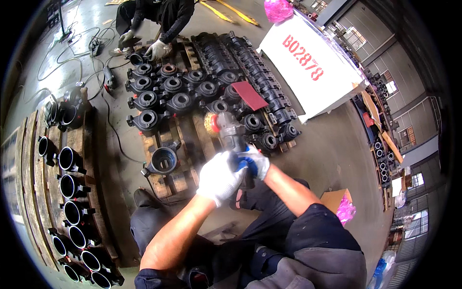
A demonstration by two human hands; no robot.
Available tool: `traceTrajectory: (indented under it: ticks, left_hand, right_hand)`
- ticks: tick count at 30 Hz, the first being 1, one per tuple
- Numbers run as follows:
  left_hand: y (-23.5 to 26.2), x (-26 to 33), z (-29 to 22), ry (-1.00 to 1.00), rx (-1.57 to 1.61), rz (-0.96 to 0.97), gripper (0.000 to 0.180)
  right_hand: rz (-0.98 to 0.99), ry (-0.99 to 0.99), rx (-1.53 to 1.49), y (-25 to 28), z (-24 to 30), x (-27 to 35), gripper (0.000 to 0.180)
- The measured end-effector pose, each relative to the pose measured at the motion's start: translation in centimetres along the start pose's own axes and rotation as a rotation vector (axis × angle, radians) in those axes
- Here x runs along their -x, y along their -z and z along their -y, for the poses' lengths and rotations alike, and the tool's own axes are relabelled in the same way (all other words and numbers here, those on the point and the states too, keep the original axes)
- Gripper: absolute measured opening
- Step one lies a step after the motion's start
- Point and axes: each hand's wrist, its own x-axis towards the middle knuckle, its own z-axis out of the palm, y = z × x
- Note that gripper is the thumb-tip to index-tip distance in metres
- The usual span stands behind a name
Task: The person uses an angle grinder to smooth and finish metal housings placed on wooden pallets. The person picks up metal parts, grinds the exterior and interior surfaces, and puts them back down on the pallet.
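Note:
Both my hands wear white work gloves and close around a grinder [232,134] held out in front of my knees. A brass-coloured wire brush [210,123] with a red hub sits on its head, pointing left. My left hand [219,177] wraps the near part of the tool's body. Just to its right, my right hand [256,162], with blue on the glove, grips the tool too. Left of the brush, a black ring-shaped casting [164,160] rests alone on the near end of a wooden pallet [179,183]. The tool's handle is mostly hidden by the gloves.
Several black round castings [180,102] fill the pallet beyond, with a dark red sheet [250,95] on some. Ring-shaped parts [68,186] stand on a left pallet. A co-worker [166,19] crouches at the far end. Cables [109,115] cross the floor; a white crate [308,62] stands right.

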Motion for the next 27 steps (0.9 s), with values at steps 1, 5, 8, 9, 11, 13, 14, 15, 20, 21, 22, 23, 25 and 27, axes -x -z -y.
traceTrajectory:
  ticks: [1, 5, 8, 9, 11, 13, 14, 15, 20, 21, 22, 23, 25, 27]
  left_hand:
    - [-0.5, 0.1, 0.0, 0.025, 0.022, -0.018, 0.038]
    - [-2.1, -0.5, 1.9, 0.182, 0.256, 0.017, 0.05]
    - [-1.6, -1.3, 1.5, 0.28, 0.628, 0.136, 0.054]
    - [-2.8, -1.6, 2.3, 0.222, 0.646, 0.1, 0.05]
    - [-3.8, -2.0, 3.1, 0.193, 0.739, 0.013, 0.048]
    - [-2.8, -2.6, 2.3, 0.259, 0.865, 0.052, 0.052]
    - [-2.0, -2.7, 1.7, 0.283, 0.909, 0.062, 0.053]
    - [-2.2, -2.9, 2.4, 0.25, 0.838, 0.008, 0.051]
    - [-2.5, -2.7, 2.7, 0.377, 0.877, -0.043, 0.048]
    - [-2.6, -2.8, 2.7, 0.387, 0.882, -0.036, 0.048]
    - [-2.6, -2.8, 2.8, 0.403, 0.887, -0.026, 0.048]
    - [-2.7, -2.9, 2.5, 0.383, 0.897, -0.03, 0.046]
    - [-3.0, -3.2, 2.2, 0.356, 0.942, -0.006, 0.044]
    - [-3.3, -3.6, 2.1, 0.339, 0.96, 0.024, 0.041]
  right_hand:
    - [-0.036, 0.001, 0.064, -1.9, 2.6, 1.8, 0.033]
    - [0.005, -0.042, -0.032, -1.5, 5.3, 4.2, 0.041]
    - [0.008, 0.094, -0.197, -3.2, 4.1, 3.9, 0.034]
    - [0.029, 0.146, -0.181, -1.6, 2.9, 3.1, 0.03]
    - [0.015, 0.126, -0.13, -2.5, 2.9, 2.3, 0.034]
    - [-0.039, 0.141, -0.016, -2.5, 2.6, 2.6, 0.045]
    - [0.033, 0.204, 0.096, -2.9, 2.8, 2.4, 0.052]
    - [0.067, 0.178, 0.009, -3.8, 2.9, 2.1, 0.054]
    - [0.169, 0.061, -0.068, -5.5, 3.3, 2.6, 0.056]
    - [0.174, 0.053, -0.081, -5.7, 3.6, 2.9, 0.058]
    - [0.146, 0.067, -0.06, -5.9, 3.6, 3.1, 0.06]
    - [0.117, 0.082, -0.04, -6.1, 3.5, 3.4, 0.062]
    - [0.075, 0.095, -0.052, -6.6, 4.1, 4.1, 0.063]
    - [0.046, 0.077, -0.089, -5.4, 3.5, 4.1, 0.062]
